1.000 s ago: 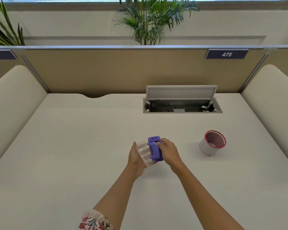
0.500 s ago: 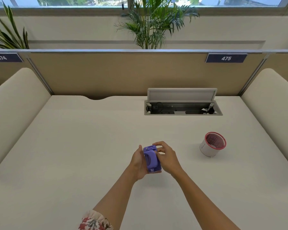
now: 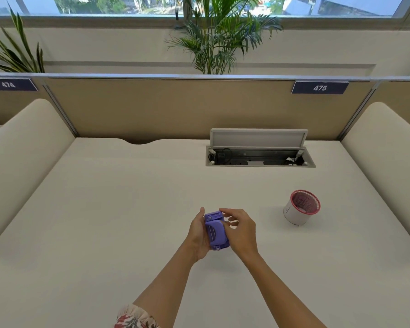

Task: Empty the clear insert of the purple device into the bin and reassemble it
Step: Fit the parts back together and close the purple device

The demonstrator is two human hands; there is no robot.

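The purple device (image 3: 216, 230) is a small rounded plastic block held just above the desk, near its front middle. My left hand (image 3: 197, 235) cups its left side and underside. My right hand (image 3: 240, 229) grips its right side, with fingertips on the top corner. The clear insert is not visible; both hands and the purple body cover that side. The bin (image 3: 301, 210), a small white cylinder with a red rim, stands tilted toward me on the desk to the right, about a hand's length from my right hand.
An open cable hatch (image 3: 258, 150) with a raised lid sits at the back of the cream desk (image 3: 104, 221). Padded side panels (image 3: 384, 147) flank the desk left and right. A tan partition (image 3: 175, 107) closes the back.
The clear insert was showing at the left of the purple body one second ago; now it is out of sight and the device looks closed. Both hands stayed on it and turned it.
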